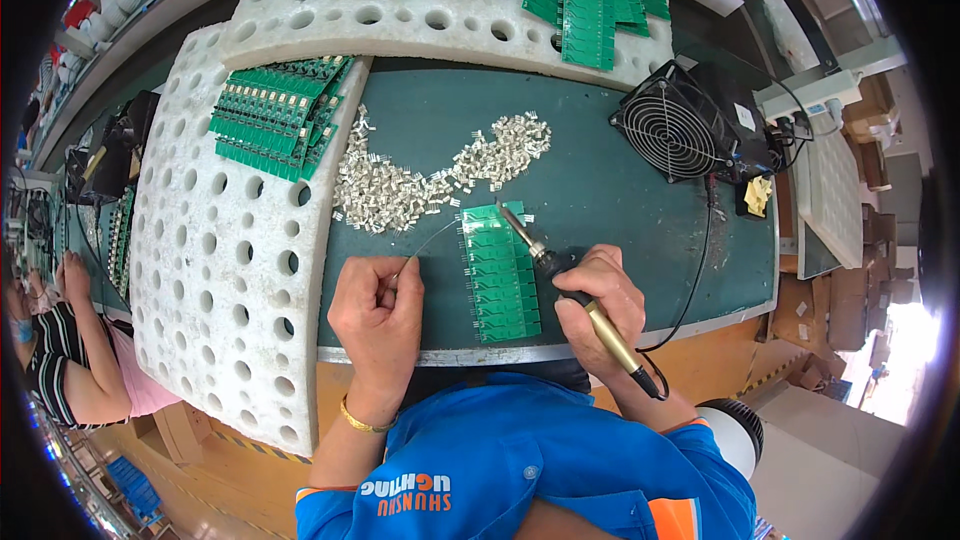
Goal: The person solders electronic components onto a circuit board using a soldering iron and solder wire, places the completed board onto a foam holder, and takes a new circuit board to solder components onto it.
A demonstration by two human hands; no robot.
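Observation:
A green circuit board panel point(500, 280) lies on the dark green bench mat in front of me, with small white connectors along its edges. My right hand point(605, 305) is closed round a soldering iron point(608, 338), whose tip hangs over the panel's far end; touching or just above, I cannot tell. Between the pinched fingers of my left hand point(378, 312) runs a thin solder wire point(432, 237), its end reaching the panel's far left corner. Beyond both hands spreads a heap of loose white connectors point(395, 190).
Stacked green panels point(275, 120) rest on a white foam board point(190, 240) at the left. Another foam board point(400, 35) with more panels spans the back. A black fan point(665, 130) stands at right, near a yellow sponge point(757, 195). The iron's cord point(700, 280) trails rightward. Another person point(85, 350) sits far left.

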